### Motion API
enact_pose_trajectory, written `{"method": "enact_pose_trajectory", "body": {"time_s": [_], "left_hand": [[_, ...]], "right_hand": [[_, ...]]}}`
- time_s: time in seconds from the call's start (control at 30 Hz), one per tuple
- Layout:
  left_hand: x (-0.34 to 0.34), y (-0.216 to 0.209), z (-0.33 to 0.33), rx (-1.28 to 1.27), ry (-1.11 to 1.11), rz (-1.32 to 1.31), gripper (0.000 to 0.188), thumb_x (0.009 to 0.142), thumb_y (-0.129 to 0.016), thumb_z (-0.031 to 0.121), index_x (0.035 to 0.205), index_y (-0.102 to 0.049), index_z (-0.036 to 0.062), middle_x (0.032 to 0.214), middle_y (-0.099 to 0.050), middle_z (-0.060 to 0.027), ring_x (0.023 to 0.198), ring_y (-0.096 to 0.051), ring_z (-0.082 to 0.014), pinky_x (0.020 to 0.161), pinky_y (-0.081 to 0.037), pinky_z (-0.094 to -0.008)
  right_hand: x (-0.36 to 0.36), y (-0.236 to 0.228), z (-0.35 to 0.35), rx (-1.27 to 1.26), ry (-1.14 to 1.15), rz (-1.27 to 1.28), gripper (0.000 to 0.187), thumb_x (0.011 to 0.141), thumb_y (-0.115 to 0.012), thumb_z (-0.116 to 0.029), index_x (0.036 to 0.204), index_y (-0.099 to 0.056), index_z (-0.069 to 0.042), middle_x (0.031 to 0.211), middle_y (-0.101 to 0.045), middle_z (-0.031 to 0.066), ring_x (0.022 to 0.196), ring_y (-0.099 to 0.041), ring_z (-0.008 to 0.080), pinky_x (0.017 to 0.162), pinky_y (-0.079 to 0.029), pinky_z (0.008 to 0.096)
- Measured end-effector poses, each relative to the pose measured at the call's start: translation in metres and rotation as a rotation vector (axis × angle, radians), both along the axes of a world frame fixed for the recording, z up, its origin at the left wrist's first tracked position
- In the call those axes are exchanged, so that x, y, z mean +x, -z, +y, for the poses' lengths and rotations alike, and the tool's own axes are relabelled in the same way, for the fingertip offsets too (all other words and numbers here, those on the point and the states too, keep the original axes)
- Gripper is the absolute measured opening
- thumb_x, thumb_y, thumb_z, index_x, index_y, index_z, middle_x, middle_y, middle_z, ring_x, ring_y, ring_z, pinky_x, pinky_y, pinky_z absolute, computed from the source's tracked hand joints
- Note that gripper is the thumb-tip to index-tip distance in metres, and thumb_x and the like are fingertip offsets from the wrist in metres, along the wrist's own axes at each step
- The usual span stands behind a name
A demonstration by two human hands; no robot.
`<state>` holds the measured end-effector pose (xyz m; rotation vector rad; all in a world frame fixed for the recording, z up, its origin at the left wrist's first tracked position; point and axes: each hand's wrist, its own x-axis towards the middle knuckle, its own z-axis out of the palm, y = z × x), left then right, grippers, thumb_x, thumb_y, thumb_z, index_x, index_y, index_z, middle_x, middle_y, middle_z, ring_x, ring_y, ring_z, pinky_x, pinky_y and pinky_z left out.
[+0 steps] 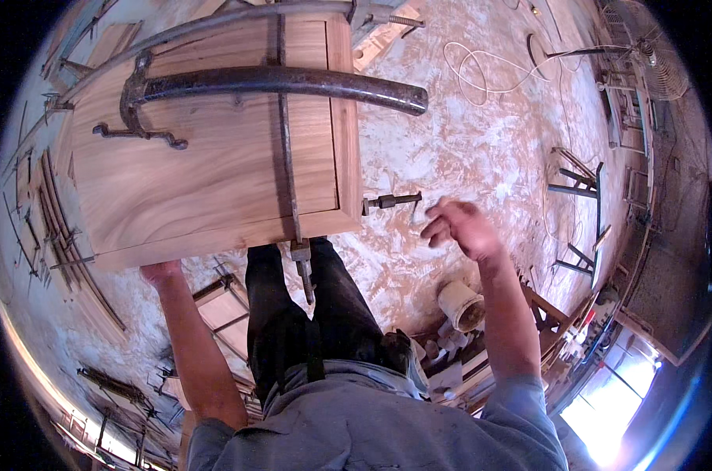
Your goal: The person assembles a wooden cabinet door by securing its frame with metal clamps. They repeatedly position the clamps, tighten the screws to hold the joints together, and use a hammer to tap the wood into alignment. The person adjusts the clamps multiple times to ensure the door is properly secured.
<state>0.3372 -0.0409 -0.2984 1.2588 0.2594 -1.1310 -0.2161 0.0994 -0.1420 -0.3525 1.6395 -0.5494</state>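
Observation:
A framed wooden panel [214, 173] lies in front of me, its near edge at my thighs. My left hand [161, 271] is against the near left edge of the panel; its fingers are hidden by the wood. A thin bar clamp [287, 165] spans the panel from front to back, its screw end hanging over the near edge. A thick dark metal clamp [269, 81] crosses above the panel, with a cranked handle at its left end. My right hand [462, 226] is raised in the air, fingers loosely bent and apart, holding nothing. Close to it, a clamp screw handle [391, 202] sticks out from the panel's right edge.
A long curved bar [206, 23] runs along the panel's far side. A white bucket [459, 306] stands on the floor near my right forearm. A pale cord [481, 67] lies coiled at the far right. Wooden strips [61, 228] lie at left, and metal stands [583, 188] at right.

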Motion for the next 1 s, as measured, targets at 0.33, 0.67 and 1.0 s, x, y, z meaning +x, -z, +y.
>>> {"method": "enact_pose_trajectory", "body": {"time_s": [0.33,0.67,1.0], "left_hand": [[0.087,0.070,0.009,-0.123,0.070,0.063,0.058,0.099,-0.033,0.047,0.138,-0.050,0.0074,0.145,-0.046,-0.0170,0.137,-0.038,-0.0390,0.112,-0.026,-0.0611],[-0.048,-0.031,-0.006,-0.280,-0.018,0.065,0.056,0.100,-0.038,0.044,0.138,-0.046,0.0039,0.131,-0.056,-0.0162,0.120,-0.054,-0.0345,0.100,-0.046,-0.0542],[-0.048,-0.035,0.002,-0.337,-0.117,0.335,0.045,0.099,-0.039,0.028,0.135,-0.048,0.0024,0.129,-0.057,-0.0166,0.118,-0.056,-0.0349,0.100,-0.048,-0.0505]], "right_hand": [[-0.011,0.045,-0.046,-0.454,0.852,-0.347,0.046,0.099,-0.049,-0.047,0.113,-0.056,-0.004,0.073,-0.065,0.0104,0.076,-0.063,0.0279,0.093,-0.046,0.0454],[0.065,0.011,-0.078,-0.388,-1.344,0.669,0.051,0.074,-0.078,-0.030,0.115,-0.063,-0.005,0.109,-0.066,0.0163,0.098,-0.063,0.0360,0.088,-0.052,0.0439],[0.014,0.129,-0.052,-0.370,-1.039,0.212,0.041,0.082,-0.068,-0.021,0.118,-0.062,-0.004,0.113,-0.068,0.0166,0.109,-0.064,0.0325,0.092,-0.051,0.0398]]}}
